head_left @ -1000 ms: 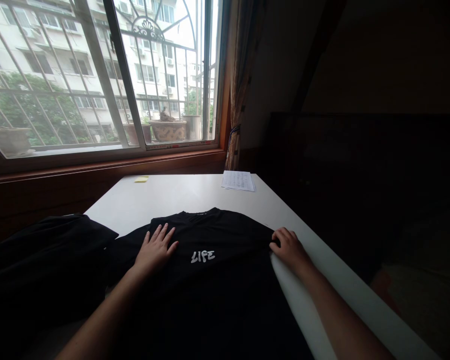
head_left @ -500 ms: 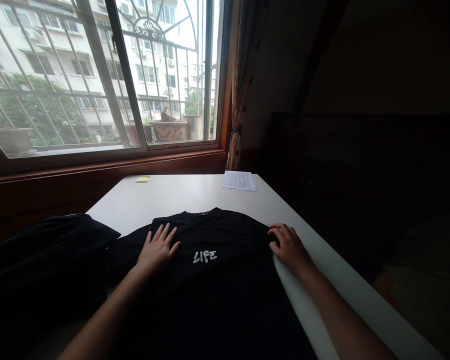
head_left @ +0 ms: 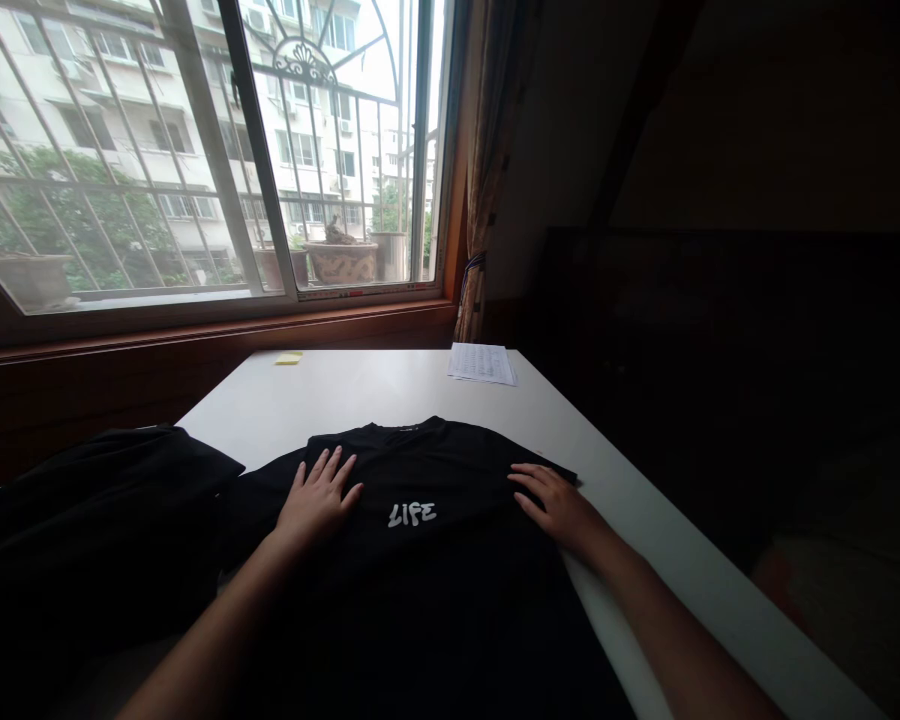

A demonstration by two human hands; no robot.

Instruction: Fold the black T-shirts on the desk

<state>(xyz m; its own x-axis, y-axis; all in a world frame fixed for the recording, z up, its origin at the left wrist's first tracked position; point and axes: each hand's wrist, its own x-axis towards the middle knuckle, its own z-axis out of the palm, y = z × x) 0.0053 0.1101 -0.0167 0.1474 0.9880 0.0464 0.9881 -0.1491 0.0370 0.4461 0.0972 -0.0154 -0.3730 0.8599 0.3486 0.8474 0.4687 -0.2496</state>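
A black T-shirt (head_left: 435, 600) lies spread on the white table, its collar toward the window and a small white print on its chest. Flat on the shirt's left shoulder area rests my left hand (head_left: 319, 495), fingers spread. My right hand (head_left: 551, 505) lies over the shirt near the right sleeve, palm down with its fingers stretched out. The sleeve's end shows just beyond that hand. Neither hand grips the cloth. The shirt's lower part fades into shadow at the bottom of the view.
More dark cloth (head_left: 97, 530) is heaped at the left. On the far part of the white table (head_left: 360, 385) are a yellow sticky note (head_left: 289, 358) and some written paper sheets (head_left: 482, 364). A barred window (head_left: 195, 150) and a tied curtain (head_left: 476, 250) stand behind.
My right hand has moved left onto the shirt, its curled fingers now straightened. The right sleeve now shows spread out past it. My left hand stays on the shirt.
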